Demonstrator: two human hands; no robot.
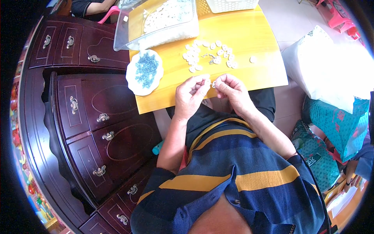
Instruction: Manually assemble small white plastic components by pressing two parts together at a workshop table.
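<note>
My left hand and my right hand meet fingertip to fingertip just over the table's near edge. A small white plastic piece is pinched between my right thumb and fingers. My left thumb and fingers are closed in a pinch beside it, on something too small to make out. Beyond my hands, several small round white pieces lie loosely on the yellow table. A few small metal screws lie among them. To the left, a white scalloped dish holds a heap of bluish screws.
A clear plastic bin full of white pieces stands at the far left of the table, with a white basket beside it. Dark wooden drawers flank my left. White sacks and teal bags are on the right. Another person's arm shows far left.
</note>
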